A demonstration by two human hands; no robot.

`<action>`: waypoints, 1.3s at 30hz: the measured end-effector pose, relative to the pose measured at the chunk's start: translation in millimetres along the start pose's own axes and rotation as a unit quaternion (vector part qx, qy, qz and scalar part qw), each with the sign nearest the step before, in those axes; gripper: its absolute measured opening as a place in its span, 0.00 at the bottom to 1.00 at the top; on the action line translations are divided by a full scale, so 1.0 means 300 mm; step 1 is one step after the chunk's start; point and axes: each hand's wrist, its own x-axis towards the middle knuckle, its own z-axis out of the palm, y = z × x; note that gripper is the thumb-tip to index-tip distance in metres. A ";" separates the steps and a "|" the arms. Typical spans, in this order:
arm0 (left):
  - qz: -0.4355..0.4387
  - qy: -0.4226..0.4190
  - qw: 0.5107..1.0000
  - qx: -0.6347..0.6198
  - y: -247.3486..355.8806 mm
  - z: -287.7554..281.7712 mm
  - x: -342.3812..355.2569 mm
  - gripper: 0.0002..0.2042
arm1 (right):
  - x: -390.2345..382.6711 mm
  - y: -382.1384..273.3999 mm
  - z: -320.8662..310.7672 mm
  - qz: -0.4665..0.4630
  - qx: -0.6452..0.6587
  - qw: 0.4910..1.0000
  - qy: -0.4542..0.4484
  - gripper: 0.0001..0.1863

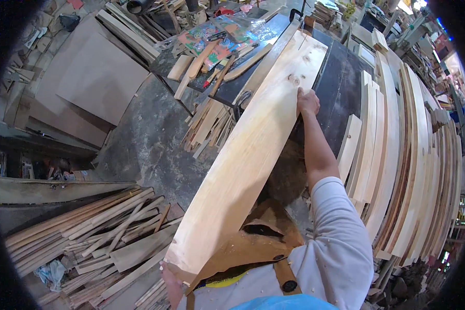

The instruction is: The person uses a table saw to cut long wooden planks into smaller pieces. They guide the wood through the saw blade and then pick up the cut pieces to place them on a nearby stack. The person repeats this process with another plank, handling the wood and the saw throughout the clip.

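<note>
A long, wide pale wooden board [248,150] slants from my body up to the far end of the dark worktable. Its far part rests over the table, and knots show near that end. My right hand [308,102] is closed on its right edge, past the middle, with the arm stretched out. Close to my waist, my left hand [171,283] grips the near left corner; its fingers are partly hidden under the wood. The near end lies against my brown apron [253,253].
The dark worktable [341,82] carries wood offcuts [196,67] and a clear plastic sheet [232,36]. To the right stand stacked long boards [392,150]. Thin wood strips [113,237] lie piled at lower left, and large flat panels [93,77] lean at upper left.
</note>
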 end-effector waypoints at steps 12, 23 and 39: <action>-0.020 -0.019 0.999 0.023 -0.036 -0.054 0.070 0.27 | -0.178 0.044 0.007 -0.055 -0.001 0.998 0.007 0.31; -0.037 0.051 0.989 0.134 0.050 0.127 -0.042 0.31 | -0.071 0.014 -0.001 -0.026 -0.002 1.000 0.003 0.30; 0.001 -0.024 0.994 0.103 0.073 0.356 -0.097 0.27 | 0.145 -0.010 -0.007 -0.002 -0.017 1.000 0.013 0.31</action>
